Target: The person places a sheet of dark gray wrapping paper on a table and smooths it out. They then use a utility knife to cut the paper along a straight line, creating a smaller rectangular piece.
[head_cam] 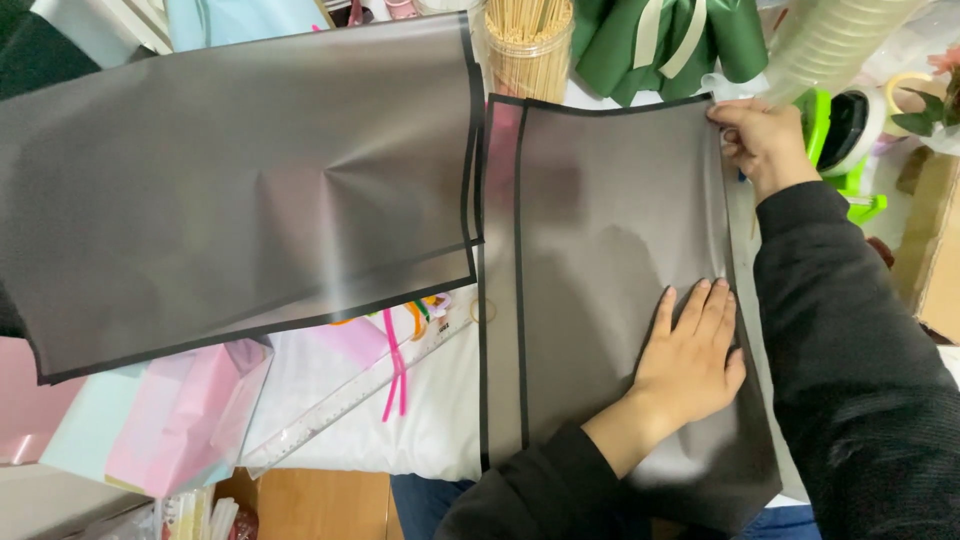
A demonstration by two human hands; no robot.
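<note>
Head view. Grey translucent wrapping sheet (600,260), black-bordered, is lying flat on the white-covered table (440,420), right of centre.

Left hand (690,360) is pressing palm-down on the sheet's lower right part, fingers (700,305) extended and lying close together, thumb out to the side.

Right hand (765,140) is gripping the sheet's upper right corner, its fingers curled and pinching the edge.

Second grey sheet (230,190), same kind, is spreading across the left half, its right edge overlapping the first sheet's left border.

Clear ruler (350,395) and pink strips (393,370) are lying between the sheets. Pink papers (180,420) are sitting at lower left. Jar of wooden sticks (525,45) and green wrapping with cream ribbon (665,40) are standing at the far edge.
</note>
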